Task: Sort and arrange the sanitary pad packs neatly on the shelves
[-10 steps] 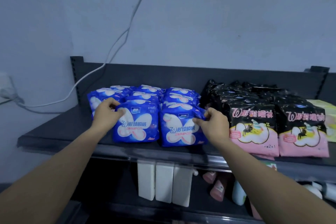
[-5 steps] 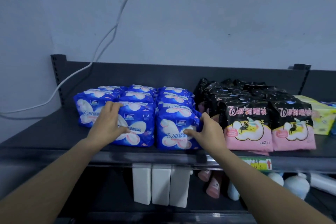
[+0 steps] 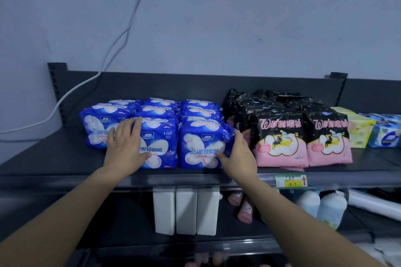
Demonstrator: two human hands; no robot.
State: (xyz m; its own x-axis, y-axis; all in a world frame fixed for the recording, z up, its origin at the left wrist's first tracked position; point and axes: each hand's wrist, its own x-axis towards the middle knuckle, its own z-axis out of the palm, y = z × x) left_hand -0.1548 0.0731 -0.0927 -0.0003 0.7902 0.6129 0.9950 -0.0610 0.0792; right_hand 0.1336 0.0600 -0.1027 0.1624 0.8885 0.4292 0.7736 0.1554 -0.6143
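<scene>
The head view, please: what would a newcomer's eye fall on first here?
Bright blue packs stand in three rows left of centre on the dark shelf, with black-and-pink packs close beside them on the right. The left hand rests flat on the blue fronts, and the right hand grips the front right blue pack by its side.

Pad packs in rows on upper shelf; bottles on shelf beneath.

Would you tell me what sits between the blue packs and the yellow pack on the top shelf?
Rows of black-and-pink packs fill that stretch, as the head view shows.
</scene>
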